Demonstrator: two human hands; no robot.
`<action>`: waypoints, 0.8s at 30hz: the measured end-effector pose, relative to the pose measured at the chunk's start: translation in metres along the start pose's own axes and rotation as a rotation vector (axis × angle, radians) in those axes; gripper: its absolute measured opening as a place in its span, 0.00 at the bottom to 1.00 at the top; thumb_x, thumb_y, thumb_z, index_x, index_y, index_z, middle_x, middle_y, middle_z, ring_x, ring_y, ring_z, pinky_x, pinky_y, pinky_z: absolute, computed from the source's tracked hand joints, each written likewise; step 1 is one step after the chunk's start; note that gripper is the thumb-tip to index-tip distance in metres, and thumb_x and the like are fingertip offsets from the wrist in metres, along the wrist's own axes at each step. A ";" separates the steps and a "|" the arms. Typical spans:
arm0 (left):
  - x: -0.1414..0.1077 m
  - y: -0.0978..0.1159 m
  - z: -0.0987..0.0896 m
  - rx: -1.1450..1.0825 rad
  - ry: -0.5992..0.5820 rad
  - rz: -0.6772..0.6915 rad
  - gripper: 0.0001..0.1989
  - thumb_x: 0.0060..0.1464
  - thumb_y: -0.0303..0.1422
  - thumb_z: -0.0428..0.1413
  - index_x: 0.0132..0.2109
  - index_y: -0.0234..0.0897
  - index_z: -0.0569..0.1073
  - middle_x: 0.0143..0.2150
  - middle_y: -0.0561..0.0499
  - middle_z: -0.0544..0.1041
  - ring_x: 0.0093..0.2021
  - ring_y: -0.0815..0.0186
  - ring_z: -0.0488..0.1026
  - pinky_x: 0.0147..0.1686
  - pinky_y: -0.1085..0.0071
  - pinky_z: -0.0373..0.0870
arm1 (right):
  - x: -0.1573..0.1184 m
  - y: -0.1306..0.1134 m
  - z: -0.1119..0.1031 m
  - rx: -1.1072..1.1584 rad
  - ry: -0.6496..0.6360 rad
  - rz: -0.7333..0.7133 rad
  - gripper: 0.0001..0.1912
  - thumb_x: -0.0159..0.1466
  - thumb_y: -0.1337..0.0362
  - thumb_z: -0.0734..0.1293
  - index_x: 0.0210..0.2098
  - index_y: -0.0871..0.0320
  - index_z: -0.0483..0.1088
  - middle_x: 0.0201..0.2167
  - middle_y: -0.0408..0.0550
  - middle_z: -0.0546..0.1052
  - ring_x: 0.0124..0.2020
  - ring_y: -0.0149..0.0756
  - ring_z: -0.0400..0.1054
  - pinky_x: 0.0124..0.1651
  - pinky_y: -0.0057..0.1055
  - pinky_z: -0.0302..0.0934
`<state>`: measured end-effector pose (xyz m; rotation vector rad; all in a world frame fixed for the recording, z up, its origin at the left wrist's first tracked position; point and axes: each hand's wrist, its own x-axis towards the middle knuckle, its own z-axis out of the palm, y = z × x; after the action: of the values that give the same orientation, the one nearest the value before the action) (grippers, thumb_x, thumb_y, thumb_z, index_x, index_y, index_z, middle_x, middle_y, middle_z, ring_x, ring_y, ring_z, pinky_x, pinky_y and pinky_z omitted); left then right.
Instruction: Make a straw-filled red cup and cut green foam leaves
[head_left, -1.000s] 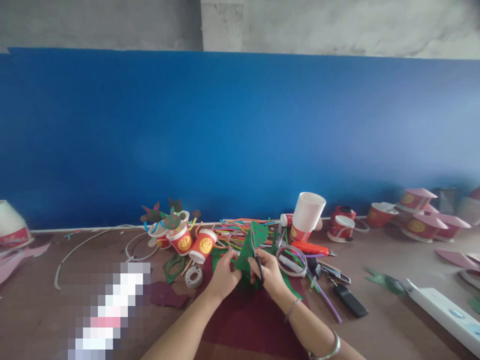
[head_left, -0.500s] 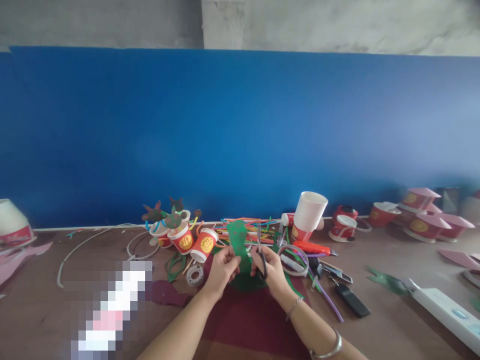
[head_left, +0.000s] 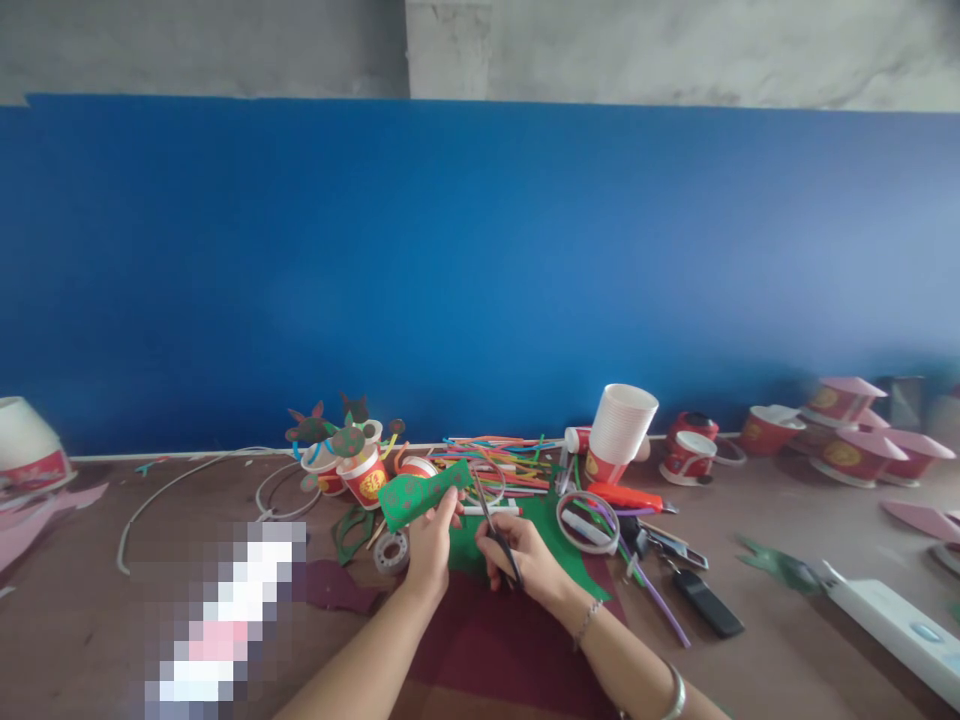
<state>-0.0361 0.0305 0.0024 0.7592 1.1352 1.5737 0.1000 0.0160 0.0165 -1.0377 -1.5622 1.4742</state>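
Note:
In my left hand [head_left: 436, 535] is a green paper piece [head_left: 420, 497] with darker spots, tilted to the left and pinched near its right end. My right hand [head_left: 521, 552] is closed around black-handled scissors [head_left: 485, 500], whose blades point up beside the paper's right end. Beneath my hands lie a larger green sheet [head_left: 551, 530] and a dark red sheet [head_left: 487, 640]. A roll of tape [head_left: 391, 551] rests just left of my left hand.
Decorated paper cups [head_left: 363, 478] stand at the left, and a tall cup stack [head_left: 621, 430] at the right. Colourful strips [head_left: 517, 465] lie behind my hands. An orange cutter [head_left: 626, 497], tape ring [head_left: 587, 521] and black key fob [head_left: 706, 602] lie at the right.
The green paper has turned from upright to leaning left, and my left hand has turned with it. My right hand and the scissors have shifted slightly left and down, exposing more green sheet.

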 end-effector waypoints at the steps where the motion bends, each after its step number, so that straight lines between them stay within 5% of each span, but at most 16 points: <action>1: -0.002 0.000 0.001 0.030 0.036 0.019 0.16 0.42 0.44 0.60 0.19 0.36 0.70 0.21 0.51 0.72 0.32 0.63 0.71 0.34 0.71 0.61 | 0.000 0.000 0.001 0.000 -0.013 0.005 0.14 0.53 0.54 0.67 0.28 0.60 0.65 0.13 0.37 0.67 0.12 0.26 0.62 0.14 0.20 0.53; 24: -0.017 0.007 0.012 0.066 0.007 0.010 0.13 0.39 0.41 0.62 0.22 0.35 0.74 0.24 0.50 0.76 0.32 0.62 0.72 0.36 0.69 0.63 | 0.000 0.001 0.000 0.029 0.009 -0.048 0.17 0.54 0.51 0.65 0.31 0.60 0.64 0.14 0.37 0.68 0.13 0.27 0.64 0.14 0.19 0.51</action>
<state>-0.0232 0.0174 0.0145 0.8044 1.1949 1.5542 0.0996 0.0163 0.0151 -0.9819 -1.5444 1.4543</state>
